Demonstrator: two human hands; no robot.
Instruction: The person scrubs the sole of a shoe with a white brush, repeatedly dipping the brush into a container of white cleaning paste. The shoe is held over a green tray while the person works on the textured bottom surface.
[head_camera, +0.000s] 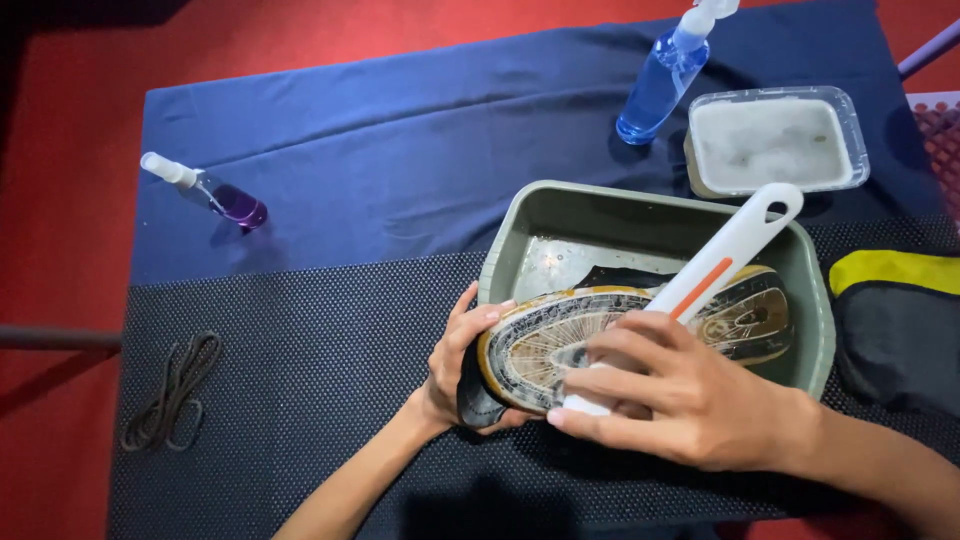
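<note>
My left hand (455, 365) grips the toe end of a black shoe (740, 318), held sole-up over a grey-green plastic basin (640, 212). The sole is tan-edged with a pale patterned tread and looks wet and soapy. My right hand (675, 395) is closed around a white scrub brush (725, 255) with an orange stripe on its handle. The brush head is pressed on the sole near the toe, hidden under my fingers. The handle points up and right across the basin.
A clear tub of foamy water (775, 140) and a blue spray bottle (665, 70) stand behind the basin. A small purple spray bottle (215, 195) lies at left. Dark laces (175, 390) lie on the black dotted mat. A black and yellow shoe (900, 320) rests at right.
</note>
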